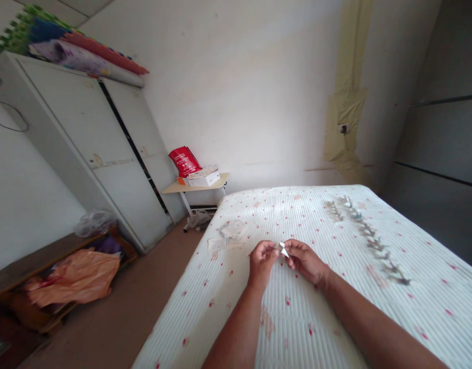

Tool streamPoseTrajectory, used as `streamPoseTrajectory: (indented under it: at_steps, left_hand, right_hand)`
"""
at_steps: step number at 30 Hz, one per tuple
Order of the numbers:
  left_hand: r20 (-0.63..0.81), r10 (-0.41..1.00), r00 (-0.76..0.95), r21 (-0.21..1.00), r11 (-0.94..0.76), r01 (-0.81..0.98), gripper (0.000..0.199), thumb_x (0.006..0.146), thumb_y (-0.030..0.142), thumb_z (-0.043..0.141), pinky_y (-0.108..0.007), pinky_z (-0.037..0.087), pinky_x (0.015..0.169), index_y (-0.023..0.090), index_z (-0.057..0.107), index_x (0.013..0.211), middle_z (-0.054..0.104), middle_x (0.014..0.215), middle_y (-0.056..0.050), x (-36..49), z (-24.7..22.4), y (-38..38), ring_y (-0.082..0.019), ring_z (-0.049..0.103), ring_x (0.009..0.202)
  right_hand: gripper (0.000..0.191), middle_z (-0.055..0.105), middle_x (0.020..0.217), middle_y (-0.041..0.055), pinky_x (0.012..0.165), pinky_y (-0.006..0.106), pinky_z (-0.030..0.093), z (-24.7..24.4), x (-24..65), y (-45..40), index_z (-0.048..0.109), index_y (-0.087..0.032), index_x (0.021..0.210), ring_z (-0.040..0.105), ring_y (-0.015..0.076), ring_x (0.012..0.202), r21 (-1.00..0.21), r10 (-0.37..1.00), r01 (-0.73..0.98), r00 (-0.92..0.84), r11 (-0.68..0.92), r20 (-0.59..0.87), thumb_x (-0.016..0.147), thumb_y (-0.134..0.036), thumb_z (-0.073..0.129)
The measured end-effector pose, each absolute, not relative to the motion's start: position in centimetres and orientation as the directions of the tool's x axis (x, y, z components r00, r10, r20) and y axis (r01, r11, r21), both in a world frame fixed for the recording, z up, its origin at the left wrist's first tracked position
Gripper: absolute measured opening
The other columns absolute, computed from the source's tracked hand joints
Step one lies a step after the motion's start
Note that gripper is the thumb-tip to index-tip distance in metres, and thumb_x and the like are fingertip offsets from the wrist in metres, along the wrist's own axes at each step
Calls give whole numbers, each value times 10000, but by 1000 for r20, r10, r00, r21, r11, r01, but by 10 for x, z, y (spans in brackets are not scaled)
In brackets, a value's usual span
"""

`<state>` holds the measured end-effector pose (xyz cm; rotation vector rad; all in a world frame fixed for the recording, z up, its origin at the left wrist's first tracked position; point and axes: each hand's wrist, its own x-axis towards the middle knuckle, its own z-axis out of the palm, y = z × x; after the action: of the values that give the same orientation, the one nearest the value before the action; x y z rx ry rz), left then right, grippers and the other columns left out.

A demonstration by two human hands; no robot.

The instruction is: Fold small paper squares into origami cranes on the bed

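A small white folded piece (pixel 284 250), which looks like paper, is between my two hands above the bed's middle. My right hand (pixel 305 260) pinches it from the right between thumb and fingers. From the other side, my left hand (pixel 263 260) has its thumb and fingertips closed at the piece's left edge. To the right, a row of small grey-white objects (pixel 372 241) runs along the bed, with a shorter row (pixel 334 211) beside its far end; both are too blurred to name. Beyond my left hand lie a clear plastic bag (pixel 233 229) and a printed sheet (pixel 220 245).
The bed (pixel 297 328) has a ribbed white cover with red spots. Behind its far left corner, a small table (pixel 174 188) carries a red bag (pixel 184 161) and a white box (pixel 207 178). A grey cabinet (pixel 78 118) stands left, near an orange plastic bag (pixel 76 277).
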<state>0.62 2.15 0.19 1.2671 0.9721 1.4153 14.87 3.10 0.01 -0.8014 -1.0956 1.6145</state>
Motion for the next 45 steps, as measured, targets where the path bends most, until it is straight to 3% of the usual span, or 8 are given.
streamPoseTrajectory:
  at_steps: [6,11,18,29,34,45]
  left_hand:
    - [219,973,72,972,-210,-108,198,677,317,623,-236,420,629,132,579,736,631,667,-43,6,0,21,-136,557,626]
    - [199,979,53,978,-195,-70,187,670,317,606,-220,390,575,135,566,662,581,580,-13,7,-2,23,-118,514,564]
    - [168,979,-115,985,-171,-19,125,630,260,575,-185,319,515,143,541,603,495,521,41,3,-1,27,-79,412,517]
    - [139,990,-37,990,-139,-3,174,621,308,589,-192,252,487,140,549,604,419,498,54,3,-2,26,-67,336,492]
    - [125,992,-3,992,-125,-18,153,588,281,602,-198,248,491,140,542,589,407,498,55,3,-2,25,-66,325,493]
    - [177,984,-8,984,-178,-10,118,611,251,569,-189,259,492,144,522,597,410,512,46,3,-1,25,-70,331,511]
  right_hand:
    - [220,577,586,-31,397,181,330,1,144,29,566,-163,744,429,39,383,-890,931,-414,-364,-188,-27,628,-313,678]
    - [212,596,588,-22,366,177,304,-2,143,30,542,-160,711,422,40,368,-914,932,-348,-353,-210,-80,624,-303,672]
    - [189,542,501,-43,426,186,333,-1,145,31,544,-175,755,470,76,433,-987,975,-160,-223,-17,19,704,-354,574]
    - [272,425,463,-68,423,208,259,-8,141,32,499,-193,641,340,69,409,-982,973,70,-167,173,160,701,-445,582]
    - [184,447,520,-50,474,218,308,-12,142,33,492,-202,639,397,92,480,-906,934,227,-120,356,337,735,-351,541]
    - [71,527,635,5,556,243,389,0,141,25,536,-211,680,496,128,575,-715,820,419,-152,559,552,750,-228,537]
